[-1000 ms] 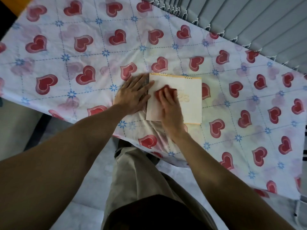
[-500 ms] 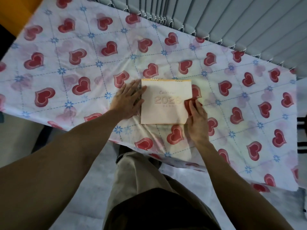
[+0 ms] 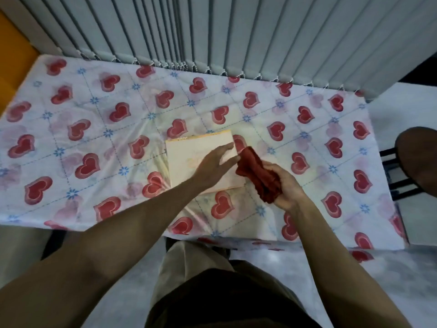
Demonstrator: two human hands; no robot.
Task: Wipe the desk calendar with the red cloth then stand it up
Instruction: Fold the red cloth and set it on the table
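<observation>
The cream desk calendar (image 3: 186, 152) lies flat on the heart-patterned tablecloth (image 3: 94, 143), its spiral edge turned away from me. My left hand (image 3: 212, 164) hovers over the calendar's right half, fingers spread and reaching toward the red cloth (image 3: 256, 174). That cloth is bunched up in my right hand (image 3: 283, 188), which is raised palm up just right of the calendar. Part of the calendar's front is hidden under my left hand.
Grey vertical blinds (image 3: 212, 31) hang along the table's far edge. A dark round stool (image 3: 418, 159) stands to the right of the table. The table's near edge runs just above my knees.
My right hand has lifted the red cloth off the calendar and turned palm up to its right. My left hand has moved from the calendar's left edge across its face toward the cloth.
</observation>
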